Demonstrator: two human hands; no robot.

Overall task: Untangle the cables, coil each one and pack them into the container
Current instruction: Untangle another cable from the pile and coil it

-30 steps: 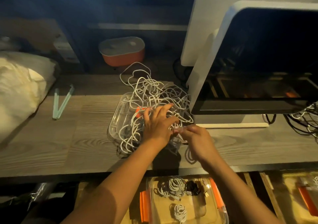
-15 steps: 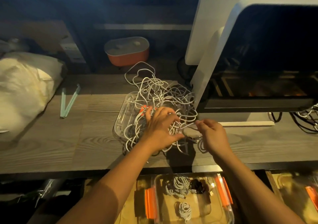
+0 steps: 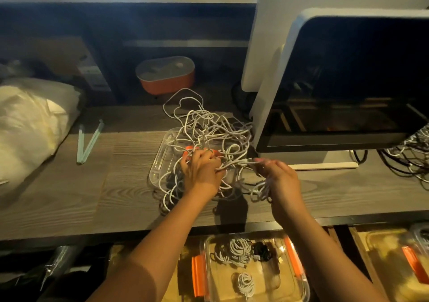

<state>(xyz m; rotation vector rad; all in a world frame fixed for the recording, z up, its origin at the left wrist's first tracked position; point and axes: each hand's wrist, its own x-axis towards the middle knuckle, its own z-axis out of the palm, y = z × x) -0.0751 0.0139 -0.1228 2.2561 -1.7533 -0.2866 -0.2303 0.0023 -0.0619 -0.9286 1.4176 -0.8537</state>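
Work on the tangle of white cables [image 3: 209,130] looks to be in its early-to-middle stretch. The heap sits on the desk [image 3: 69,197], spread over a clear tray [image 3: 157,167] and spilling past its edges, just beside the foot of a monitor [image 3: 348,81]. The left hand [image 3: 202,171] has its fingers curled into the near side of the mass, gripping several strands and pinning the bulk in place. The right hand [image 3: 281,178] pinches one white cable [image 3: 261,191] near its plug end, drawn taut toward the left hand, with a few loose loops of it hanging from the palm, so one lead is partly gathered but not yet free. Below the desk edge, the open container [image 3: 205,250] with orange clips holds what is done: a larger white coil [image 3: 236,250], a black coil [image 3: 261,250] touching it, and a smaller white coil [image 3: 246,283] lying apart nearer the person. That makes about three cables packed, while most of the heap is knotted; how many leads it contains I cannot tell. More dark and white cables [image 3: 408,157] lie at the far right, and whether they belong to the job is unclear.
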